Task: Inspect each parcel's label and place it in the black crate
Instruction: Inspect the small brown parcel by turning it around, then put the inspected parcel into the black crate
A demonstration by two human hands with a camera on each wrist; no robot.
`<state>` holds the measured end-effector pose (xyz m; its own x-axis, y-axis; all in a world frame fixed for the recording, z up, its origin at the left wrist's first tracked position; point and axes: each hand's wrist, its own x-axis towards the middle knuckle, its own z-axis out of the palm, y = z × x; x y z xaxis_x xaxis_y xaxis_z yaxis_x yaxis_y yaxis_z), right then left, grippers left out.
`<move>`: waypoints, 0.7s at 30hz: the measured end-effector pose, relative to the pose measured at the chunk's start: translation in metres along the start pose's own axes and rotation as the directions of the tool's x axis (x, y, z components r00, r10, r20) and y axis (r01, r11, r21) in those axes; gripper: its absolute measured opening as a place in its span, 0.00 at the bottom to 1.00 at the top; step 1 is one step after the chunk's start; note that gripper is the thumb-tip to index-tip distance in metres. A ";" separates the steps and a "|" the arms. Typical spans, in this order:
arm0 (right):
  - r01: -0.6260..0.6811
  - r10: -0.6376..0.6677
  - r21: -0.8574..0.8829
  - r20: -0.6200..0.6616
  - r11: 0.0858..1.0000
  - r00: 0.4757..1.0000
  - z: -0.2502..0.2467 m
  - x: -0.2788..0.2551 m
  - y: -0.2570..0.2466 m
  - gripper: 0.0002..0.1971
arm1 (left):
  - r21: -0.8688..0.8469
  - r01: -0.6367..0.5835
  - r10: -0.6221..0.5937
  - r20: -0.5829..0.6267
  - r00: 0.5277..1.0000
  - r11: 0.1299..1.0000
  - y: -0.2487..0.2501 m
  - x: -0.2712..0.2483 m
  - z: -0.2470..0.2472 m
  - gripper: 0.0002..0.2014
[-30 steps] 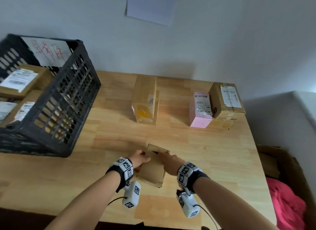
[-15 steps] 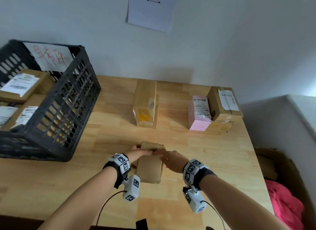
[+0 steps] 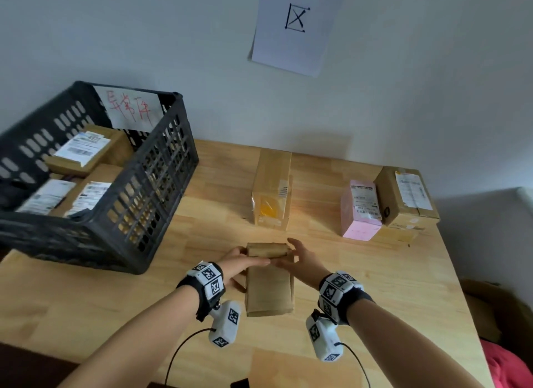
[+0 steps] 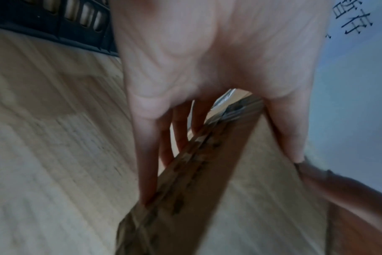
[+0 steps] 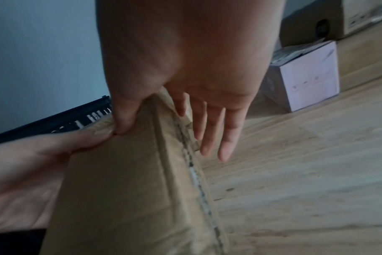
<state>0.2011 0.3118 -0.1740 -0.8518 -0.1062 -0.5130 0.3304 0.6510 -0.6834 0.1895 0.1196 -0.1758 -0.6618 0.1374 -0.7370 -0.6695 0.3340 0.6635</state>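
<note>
Both hands hold a plain brown parcel (image 3: 269,283) over the near middle of the bench (image 3: 375,286), well right of the black crate (image 3: 150,191). The left hand (image 3: 240,265) takes its left edge: the thumb lies across the top face and the fingers (image 4: 146,163) run straight down the side and under it, a pinching grip. The right hand (image 3: 302,260) takes the right edge the same way, thumb pressed on top and touching the left thumb, fingers (image 5: 209,131) extended past the taped edge. The parcel's face toward the head camera is bare cardboard; no label shows on it.

The crate stands at the bench's left end with a paper sign in red writing on its far wall and several labelled parcels inside. Farther back on the bench stand a tall brown box (image 3: 272,190), a pink box (image 3: 360,211) and, touching it on the right, a brown box (image 3: 406,197), each carrying a label.
</note>
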 end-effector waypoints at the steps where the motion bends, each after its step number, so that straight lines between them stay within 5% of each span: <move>1: 0.010 -0.010 -0.002 0.013 1.000 1.000 0.003 0.001 -0.003 0.39 | -0.001 -0.011 0.011 -0.009 1.000 1.000 0.000 -0.004 -0.001 0.35; 7: 0.044 -0.047 0.029 0.104 0.999 0.994 0.007 0.013 -0.012 0.41 | -0.067 -0.024 0.018 -0.089 0.996 0.997 -0.002 -0.023 -0.012 0.34; 14: -0.070 -0.065 0.424 0.295 0.903 0.953 0.010 0.021 -0.057 0.35 | -0.158 -0.100 0.073 -0.167 0.983 0.982 0.008 -0.054 -0.049 0.32; 21: -0.233 0.018 0.433 0.445 0.871 0.895 0.021 0.035 -0.112 0.47 | -0.317 -0.368 0.308 -0.222 0.925 0.874 0.043 -0.078 -0.117 0.32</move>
<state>0.1423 0.2197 -0.1263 -0.5757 -0.4178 -0.7028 0.6621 0.2661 -0.7006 0.1730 0.0147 -0.0743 -0.8936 0.0227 -0.4482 -0.4488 -0.0540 0.8920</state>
